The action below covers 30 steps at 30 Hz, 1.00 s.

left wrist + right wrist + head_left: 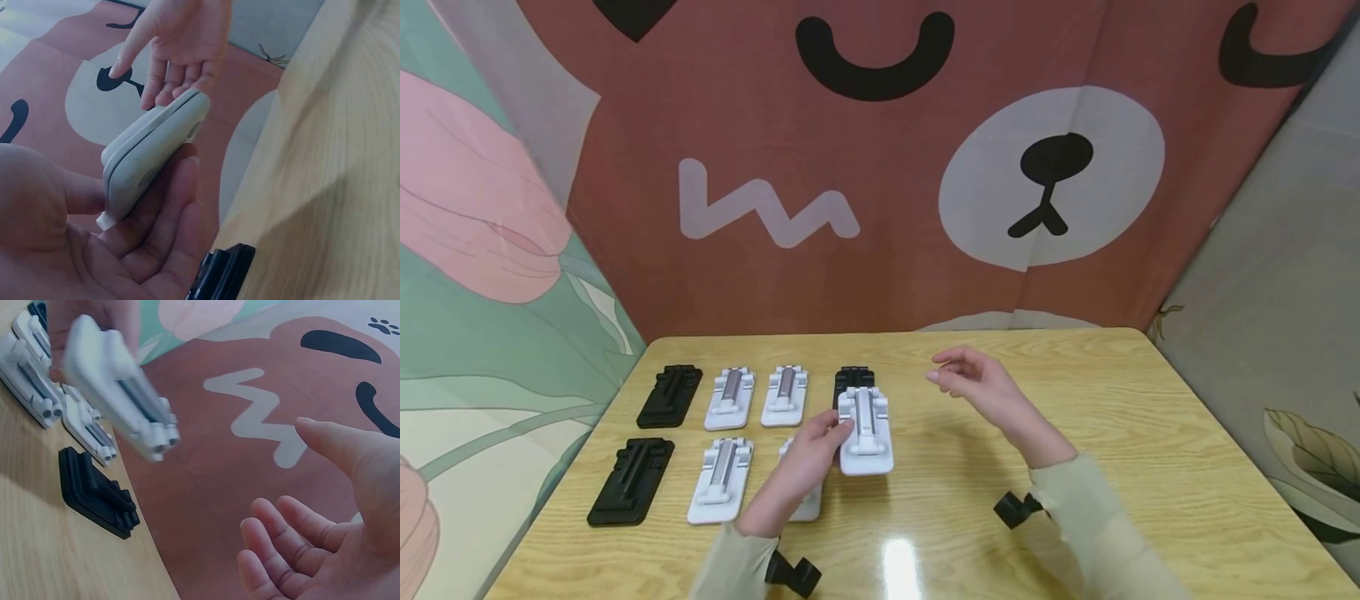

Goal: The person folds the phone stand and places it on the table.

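Observation:
My left hand (808,458) grips a white folding phone stand (866,437) by its left edge, thumb on top and fingers beneath. The stand is folded flat and held above the table; in the left wrist view its underside (159,156) shows. Behind it, partly covered in the head view, lies a black phone stand (854,377), which the right wrist view shows more fully (97,494). To the right, my right hand (981,387) hovers over the table with relaxed fingers, apart from the held stand and holding nothing.
On the left of the wooden table (1075,517) lie two rows of folded stands. Black ones (631,482) are at the far left, with white ones (721,483) beside them. One white stand (808,506) is partly hidden by my left hand. A printed curtain (760,283) hangs behind.

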Available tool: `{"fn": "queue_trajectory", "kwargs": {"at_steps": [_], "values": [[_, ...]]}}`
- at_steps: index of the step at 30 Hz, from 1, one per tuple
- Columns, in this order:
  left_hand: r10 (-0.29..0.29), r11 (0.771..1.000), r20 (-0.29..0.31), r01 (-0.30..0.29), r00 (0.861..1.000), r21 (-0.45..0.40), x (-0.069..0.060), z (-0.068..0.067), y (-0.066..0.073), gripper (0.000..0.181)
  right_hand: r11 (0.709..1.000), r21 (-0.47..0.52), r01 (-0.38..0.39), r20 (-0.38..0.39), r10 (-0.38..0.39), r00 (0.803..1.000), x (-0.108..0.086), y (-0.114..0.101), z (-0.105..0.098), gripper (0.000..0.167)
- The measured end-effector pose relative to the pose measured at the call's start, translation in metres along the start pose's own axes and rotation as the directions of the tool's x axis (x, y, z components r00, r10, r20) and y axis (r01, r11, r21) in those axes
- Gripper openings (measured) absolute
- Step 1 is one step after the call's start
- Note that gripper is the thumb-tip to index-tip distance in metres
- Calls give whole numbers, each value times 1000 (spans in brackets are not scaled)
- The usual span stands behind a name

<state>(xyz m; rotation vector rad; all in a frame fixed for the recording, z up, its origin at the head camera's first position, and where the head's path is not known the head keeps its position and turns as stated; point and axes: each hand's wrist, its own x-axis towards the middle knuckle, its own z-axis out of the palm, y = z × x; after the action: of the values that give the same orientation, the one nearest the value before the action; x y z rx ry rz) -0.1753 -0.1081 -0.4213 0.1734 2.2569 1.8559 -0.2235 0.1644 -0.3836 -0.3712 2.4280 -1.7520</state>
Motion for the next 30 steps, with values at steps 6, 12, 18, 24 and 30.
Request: {"fn": "queue_trajectory", "kwargs": {"at_steps": [6, 12, 18, 24, 30], "values": [[-56, 994, 19, 54, 998, 92, -3, -1, -7, 34, 1000, -21, -8, -22, 7, 1000, 1, -2, -7, 47], [-90, 987, 76, 79, 993, 140, -5, -2, -14, 31, 1000, -7, -19, -34, 18, 999, 1, -3, -14, 48], [-132, 981, 130, 110, 983, 162, -6, -2, -21, 36, 1000, 3, -24, -54, 25, 998, 1, -3, -18, 49], [-119, 978, 175, 85, 977, 188, -6, -1, -24, 30, 1000, 6, -31, -67, 31, 997, 0, -3, -19, 49], [-141, 963, 199, 88, 970, 256, -4, 0, -23, 31, 999, 18, -36, -72, 37, 997, -1, -3, -21, 50]]}}
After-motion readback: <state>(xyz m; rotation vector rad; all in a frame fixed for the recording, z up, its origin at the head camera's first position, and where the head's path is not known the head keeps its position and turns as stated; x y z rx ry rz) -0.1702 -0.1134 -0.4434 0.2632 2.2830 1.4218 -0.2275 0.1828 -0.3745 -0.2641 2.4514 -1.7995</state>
